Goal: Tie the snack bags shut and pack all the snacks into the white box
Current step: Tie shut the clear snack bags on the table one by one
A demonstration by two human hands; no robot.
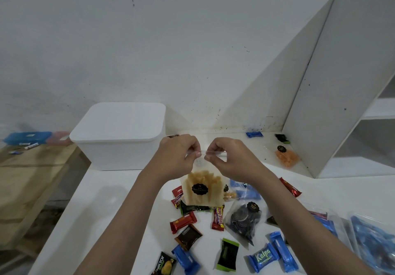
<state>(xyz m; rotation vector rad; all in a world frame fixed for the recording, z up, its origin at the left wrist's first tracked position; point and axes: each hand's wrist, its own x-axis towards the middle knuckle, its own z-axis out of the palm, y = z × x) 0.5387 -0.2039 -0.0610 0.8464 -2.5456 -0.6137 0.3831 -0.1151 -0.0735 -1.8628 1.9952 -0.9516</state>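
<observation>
Both hands are pinching the top edge of a clear snack bag [199,191] of pale sticks — left hand [178,157] and right hand [227,158] gripping it upright above the white table [119,200]. White box [119,137] is sitting lidded, back left. Wrapped candies [186,221] and a bag of dark cookies [245,221] are lying below — nearby.

Dim, flat, bluish light; soft shadows; wide-angle bending at edges; slight overall softness.
</observation>
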